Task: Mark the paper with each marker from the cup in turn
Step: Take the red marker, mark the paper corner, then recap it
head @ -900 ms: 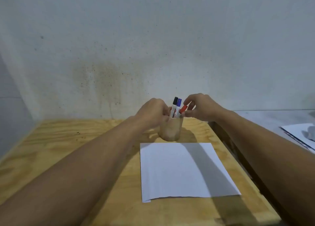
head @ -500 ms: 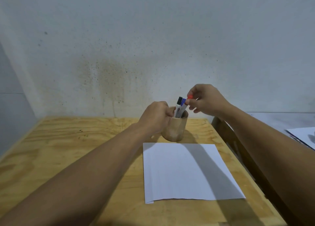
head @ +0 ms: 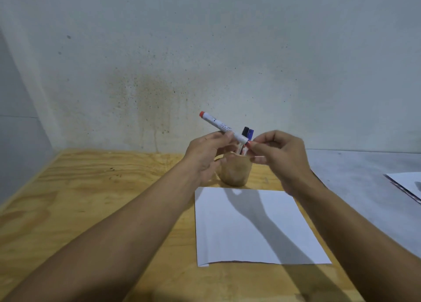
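Note:
My left hand (head: 205,156) holds the white red marker (head: 218,125) by its barrel above the wooden cup (head: 235,173). The marker tilts, with its red butt end up to the left. My right hand (head: 280,158) pinches the marker's red cap (head: 248,143) at the barrel's lower right end. Whether the cap is still seated I cannot tell. A black-capped marker (head: 245,131) and a blue-capped marker (head: 251,133) stand in the cup behind my fingers. The white paper (head: 227,229) lies flat on the plywood table (head: 91,199) just in front of the cup.
A stained wall (head: 205,62) rises right behind the table. To the right lies a lower grey surface (head: 353,172) with more white sheets (head: 407,181) at the frame's edge. The paper's near left corner is slightly folded.
The red marker came out of the cup. My left hand left the cup and took the barrel, and my right hand moved to its cap end. The camera shifted slightly.

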`<action>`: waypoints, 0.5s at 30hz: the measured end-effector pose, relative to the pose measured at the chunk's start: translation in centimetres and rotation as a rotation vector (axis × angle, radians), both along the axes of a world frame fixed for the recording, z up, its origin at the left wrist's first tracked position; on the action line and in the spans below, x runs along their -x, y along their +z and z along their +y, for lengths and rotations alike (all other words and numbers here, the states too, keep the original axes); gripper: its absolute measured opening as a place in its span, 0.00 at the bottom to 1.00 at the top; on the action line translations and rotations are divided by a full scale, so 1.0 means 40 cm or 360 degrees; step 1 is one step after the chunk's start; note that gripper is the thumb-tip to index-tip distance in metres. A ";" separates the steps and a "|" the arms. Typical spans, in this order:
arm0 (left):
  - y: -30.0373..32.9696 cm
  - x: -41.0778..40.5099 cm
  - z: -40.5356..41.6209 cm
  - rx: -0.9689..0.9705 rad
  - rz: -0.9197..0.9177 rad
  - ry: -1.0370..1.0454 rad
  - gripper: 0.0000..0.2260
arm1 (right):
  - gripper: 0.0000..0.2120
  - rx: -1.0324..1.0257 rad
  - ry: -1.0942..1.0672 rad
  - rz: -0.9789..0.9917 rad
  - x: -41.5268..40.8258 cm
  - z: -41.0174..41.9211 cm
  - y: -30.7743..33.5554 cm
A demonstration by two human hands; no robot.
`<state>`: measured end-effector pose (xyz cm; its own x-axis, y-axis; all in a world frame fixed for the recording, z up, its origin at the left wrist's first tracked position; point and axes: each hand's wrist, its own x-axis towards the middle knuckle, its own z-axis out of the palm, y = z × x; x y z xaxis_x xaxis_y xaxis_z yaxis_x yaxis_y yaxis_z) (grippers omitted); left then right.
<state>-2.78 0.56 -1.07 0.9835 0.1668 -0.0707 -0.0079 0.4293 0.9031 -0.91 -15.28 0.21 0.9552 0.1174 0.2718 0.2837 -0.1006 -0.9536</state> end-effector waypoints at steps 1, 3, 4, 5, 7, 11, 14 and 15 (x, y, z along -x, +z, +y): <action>-0.003 0.008 0.005 -0.0018 -0.0010 0.0017 0.09 | 0.03 0.0155 -0.0040 -0.0042 0.004 0.008 -0.017; -0.011 0.025 0.016 -0.0272 -0.0011 0.0096 0.08 | 0.02 0.0320 -0.0142 -0.0140 0.005 0.023 -0.029; -0.018 0.031 0.022 -0.0427 -0.0023 0.0140 0.07 | 0.02 0.0295 -0.0148 -0.0155 0.006 0.032 -0.025; -0.025 0.039 0.030 -0.0569 -0.0055 0.0178 0.06 | 0.04 0.0248 -0.0111 -0.0134 0.003 0.042 -0.019; -0.039 0.052 0.043 -0.0799 -0.0152 0.0206 0.04 | 0.09 0.0229 0.0058 -0.0012 -0.003 0.063 -0.006; -0.061 0.072 0.068 -0.0904 -0.0167 0.0183 0.05 | 0.12 0.0127 0.0311 0.0302 -0.011 0.099 -0.015; -0.077 0.091 0.092 -0.0810 -0.0100 0.0215 0.07 | 0.15 -0.0139 0.0286 0.0410 -0.010 0.102 -0.033; -0.083 0.097 0.099 -0.0788 -0.0086 0.0222 0.08 | 0.17 -0.0216 0.0276 0.0433 -0.009 0.101 -0.040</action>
